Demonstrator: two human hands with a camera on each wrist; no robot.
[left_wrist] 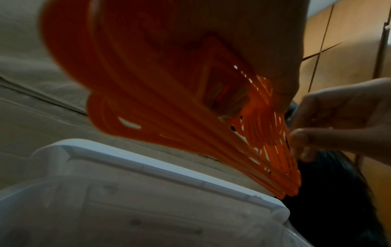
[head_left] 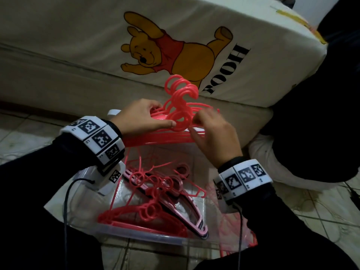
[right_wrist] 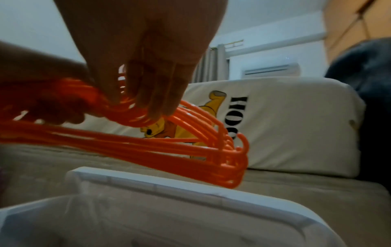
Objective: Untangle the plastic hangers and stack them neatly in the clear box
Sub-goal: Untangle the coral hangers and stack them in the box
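A bundle of several pink-red plastic hangers [head_left: 179, 106] is held above the far end of the clear box [head_left: 136, 235], hooks pointing up. My left hand [head_left: 144, 117] grips the bundle's left shoulder, thumb under, fingers over. My right hand [head_left: 210, 129] pinches the bundle near the hook bases from the right. In the left wrist view the bundle [left_wrist: 169, 108] fans out from my palm. In the right wrist view my right fingers [right_wrist: 152, 93] curl over the hangers [right_wrist: 169, 150]. More hangers [head_left: 155, 201] lie loosely piled inside the box.
A cream mattress with a yellow bear print [head_left: 165, 49] stands just behind the box. A dark cloth mass [head_left: 315, 106] sits at the right. More red hangers [head_left: 237, 232] lie outside the box's right wall. Tiled floor [head_left: 23, 137] surrounds the box.
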